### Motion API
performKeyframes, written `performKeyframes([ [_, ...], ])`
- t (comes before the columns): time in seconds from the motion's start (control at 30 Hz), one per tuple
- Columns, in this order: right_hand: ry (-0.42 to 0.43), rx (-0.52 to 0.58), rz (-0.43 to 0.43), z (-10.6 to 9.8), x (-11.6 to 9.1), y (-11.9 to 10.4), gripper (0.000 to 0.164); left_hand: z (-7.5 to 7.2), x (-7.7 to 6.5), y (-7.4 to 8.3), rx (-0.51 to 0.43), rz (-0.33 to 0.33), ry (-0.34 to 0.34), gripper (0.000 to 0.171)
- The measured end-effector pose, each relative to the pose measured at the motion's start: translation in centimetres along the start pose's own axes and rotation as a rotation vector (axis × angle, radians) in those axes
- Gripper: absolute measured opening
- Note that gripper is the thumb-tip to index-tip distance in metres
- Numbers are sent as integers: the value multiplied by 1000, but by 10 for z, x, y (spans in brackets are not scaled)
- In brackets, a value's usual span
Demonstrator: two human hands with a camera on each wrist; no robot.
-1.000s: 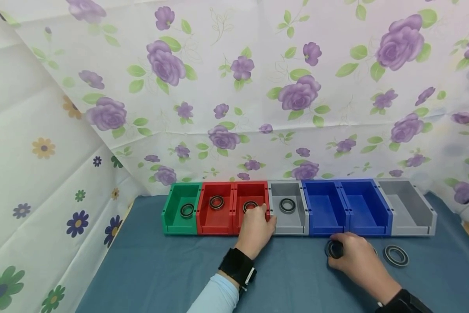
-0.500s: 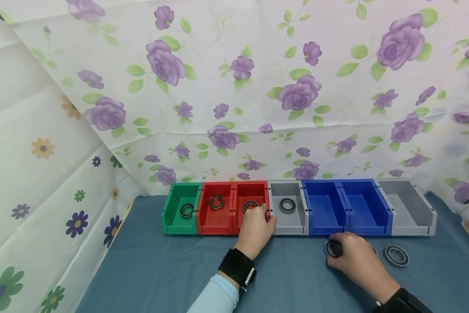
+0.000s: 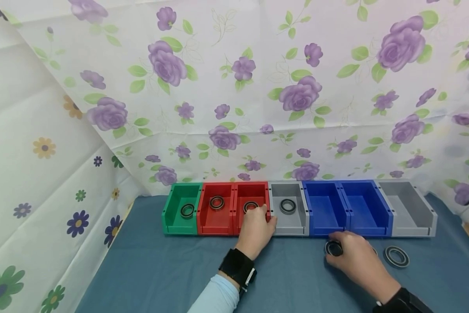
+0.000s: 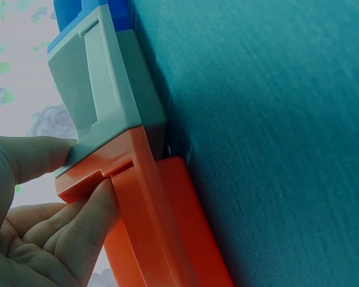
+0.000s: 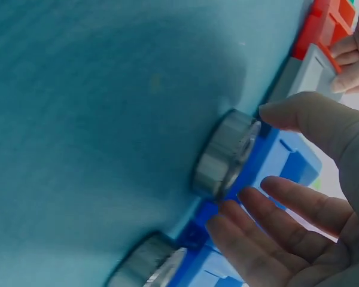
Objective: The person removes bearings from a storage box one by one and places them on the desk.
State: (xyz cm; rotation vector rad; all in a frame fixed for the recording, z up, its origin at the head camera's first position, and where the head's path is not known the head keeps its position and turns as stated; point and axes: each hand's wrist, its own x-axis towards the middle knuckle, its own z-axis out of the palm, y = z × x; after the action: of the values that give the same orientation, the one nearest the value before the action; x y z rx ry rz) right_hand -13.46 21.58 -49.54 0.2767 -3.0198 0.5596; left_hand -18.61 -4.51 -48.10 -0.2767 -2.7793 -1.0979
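Observation:
My left hand (image 3: 257, 232) pinches the adjoining side walls of a red bin (image 3: 240, 224) and a grey bin (image 3: 289, 228). In the left wrist view the thumb rests on the grey bin (image 4: 96, 84), with the fingers inside the red bin (image 4: 140, 197). My right hand (image 3: 357, 256) is over the table before the blue bins, thumb and fingers spread around a ball bearing (image 3: 326, 248). The right wrist view shows this bearing (image 5: 218, 158) on the cloth between thumb and fingertips; contact is unclear. Behind that hand a second bearing (image 5: 137, 263) is mostly hidden from the head view.
Another bearing (image 3: 396, 265) lies to the right on the blue cloth (image 3: 297, 278). Bearings sit in the green bin (image 3: 179, 226), both red bins and the left grey bin. Blue bins (image 3: 328, 213) and another grey bin (image 3: 407, 208) continue the row before a flowered backdrop (image 3: 234, 104).
The bearing by my right hand has shifted very slightly left along with that hand. My left hand keeps its place on the bin walls.

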Motion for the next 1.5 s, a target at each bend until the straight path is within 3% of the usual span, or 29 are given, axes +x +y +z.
performKeyframes([
  [0.27, 84, 13, -65, -15, 10, -21, 48, 0, 0, -1, -6, 8, 2, 49],
  [0.5, 228, 18, -217, -25, 30, -44, 45, 0, -1, -1, -2, 9, -6, 49],
  [0.73, 274, 2, -340, -26, 49, -63, 51, 1, 0, 0, 8, 0, -11, 49],
  [1.1, 233, -20, -333, -12, 76, -85, 60, -1, 1, 0, 55, 6, -7, 51],
  [1.5, 61, -36, -229, 11, 99, -95, 66, -1, 1, 1, 57, -19, -28, 51],
])
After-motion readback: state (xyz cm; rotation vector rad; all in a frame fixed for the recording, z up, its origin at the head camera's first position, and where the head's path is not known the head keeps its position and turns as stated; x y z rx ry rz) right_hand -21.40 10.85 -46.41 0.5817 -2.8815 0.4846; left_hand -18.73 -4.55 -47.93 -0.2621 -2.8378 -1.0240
